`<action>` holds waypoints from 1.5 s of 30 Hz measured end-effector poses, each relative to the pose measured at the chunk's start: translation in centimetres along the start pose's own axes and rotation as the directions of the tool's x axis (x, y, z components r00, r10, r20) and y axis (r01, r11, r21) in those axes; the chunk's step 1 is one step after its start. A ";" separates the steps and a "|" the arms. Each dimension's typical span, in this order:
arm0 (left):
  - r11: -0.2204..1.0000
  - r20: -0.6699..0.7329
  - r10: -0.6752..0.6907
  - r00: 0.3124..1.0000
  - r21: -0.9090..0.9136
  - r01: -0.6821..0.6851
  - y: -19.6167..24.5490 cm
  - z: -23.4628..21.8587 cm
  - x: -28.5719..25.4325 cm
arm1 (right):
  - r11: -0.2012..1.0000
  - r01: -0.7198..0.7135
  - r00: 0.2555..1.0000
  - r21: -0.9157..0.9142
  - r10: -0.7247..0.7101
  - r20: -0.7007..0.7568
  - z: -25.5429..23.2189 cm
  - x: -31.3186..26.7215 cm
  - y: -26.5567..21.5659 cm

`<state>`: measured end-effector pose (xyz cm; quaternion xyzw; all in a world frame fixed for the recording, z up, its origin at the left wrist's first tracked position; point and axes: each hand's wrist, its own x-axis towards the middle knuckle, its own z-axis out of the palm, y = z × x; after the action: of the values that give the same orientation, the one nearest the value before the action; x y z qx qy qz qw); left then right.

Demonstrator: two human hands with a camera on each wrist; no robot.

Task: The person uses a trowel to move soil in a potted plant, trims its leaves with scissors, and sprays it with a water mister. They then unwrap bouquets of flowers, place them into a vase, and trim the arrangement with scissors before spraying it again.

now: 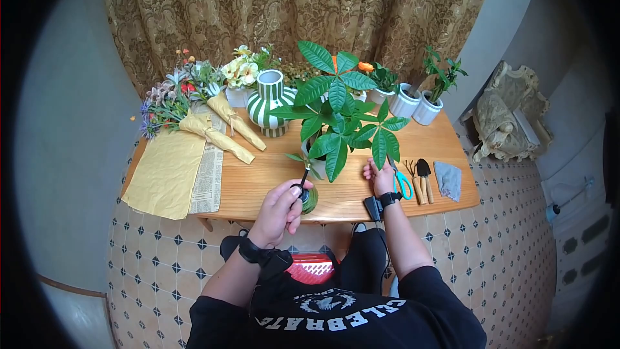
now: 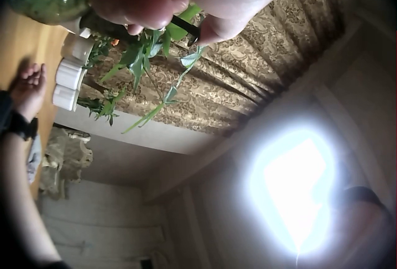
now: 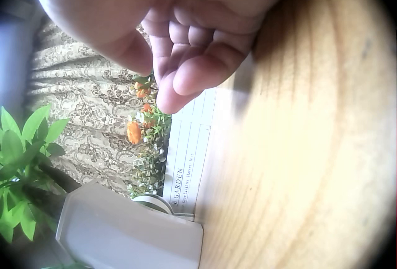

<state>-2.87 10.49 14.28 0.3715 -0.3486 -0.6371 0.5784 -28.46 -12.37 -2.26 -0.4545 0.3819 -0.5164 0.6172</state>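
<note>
While left fingers (image 1: 290, 194) pinch a black tool (image 1: 305, 176) pointing lengthwise toward foliage (image 1: 336, 95), empty right fingers (image 3: 201, 75) curl loosely.

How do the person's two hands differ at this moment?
The left hand grips a thin black tool, while the right hand holds nothing, its fingers loosely curled. The left hand is close to a round green object; the right hand is beside a teal-handled tool on the table. Both wear black wrist straps.
</note>
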 end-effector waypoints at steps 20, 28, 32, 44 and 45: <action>1.000 -0.015 -0.003 1.000 -0.015 0.003 -0.2 -0.1 0.0 | 1.000 0.007 1.000 0.009 -0.007 0.011 -0.2 0.1 0.2; 1.000 -0.005 0.003 1.000 -0.009 -0.003 -0.2 -0.1 0.0 | 1.000 0.007 1.000 -0.012 -0.007 0.003 0.0 0.0 0.0; 1.000 -0.010 -0.004 1.000 0.017 0.004 -0.1 0.1 0.0 | 1.000 0.003 1.000 -0.011 -0.003 0.000 -0.1 0.0 0.1; 0.999 -0.001 -0.023 1.000 0.028 0.023 0.1 0.1 0.0 | 1.000 0.001 1.000 0.001 -0.001 -0.004 -0.2 0.1 0.2; 0.999 0.000 -0.023 1.000 0.025 0.023 0.0 0.0 0.0 | 1.000 0.002 1.000 0.001 -0.002 -0.003 -0.2 0.1 0.3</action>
<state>-2.91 10.52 14.30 0.3827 -0.3524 -0.6395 0.5660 -28.53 -12.49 -2.55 -0.4540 0.3819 -0.5178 0.6163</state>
